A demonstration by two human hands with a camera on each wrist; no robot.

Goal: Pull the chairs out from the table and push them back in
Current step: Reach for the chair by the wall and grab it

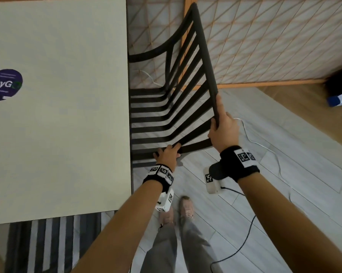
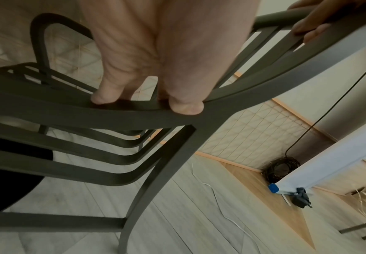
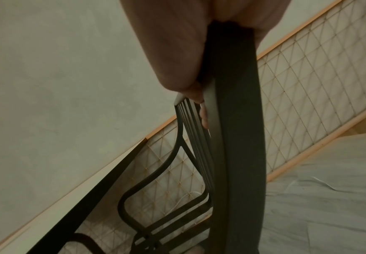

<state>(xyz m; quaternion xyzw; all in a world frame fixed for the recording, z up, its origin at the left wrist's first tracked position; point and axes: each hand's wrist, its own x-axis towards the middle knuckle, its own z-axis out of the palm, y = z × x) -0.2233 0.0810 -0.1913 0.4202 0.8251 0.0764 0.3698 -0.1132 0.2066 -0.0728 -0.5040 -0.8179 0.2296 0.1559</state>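
Note:
A black slatted chair (image 1: 166,107) stands at the right edge of the pale table (image 1: 57,115), its seat partly under the tabletop. My left hand (image 1: 167,153) grips the chair's near side rail; in the left wrist view its fingers (image 2: 147,96) curl over that dark bar (image 2: 69,113). My right hand (image 1: 222,131) grips the near end of the top rail of the chair's back (image 3: 236,137), thumb and fingers (image 3: 184,68) wrapped round it. A second slatted chair (image 1: 53,245) shows below the table's near edge.
A lattice screen (image 1: 264,36) stands close behind the chair. A white cable (image 1: 264,144) and a black cable (image 1: 235,253) lie on the grey floor at the right. A blue-and-white object (image 1: 341,97) sits at the far right. My feet (image 1: 178,211) are beside the table corner.

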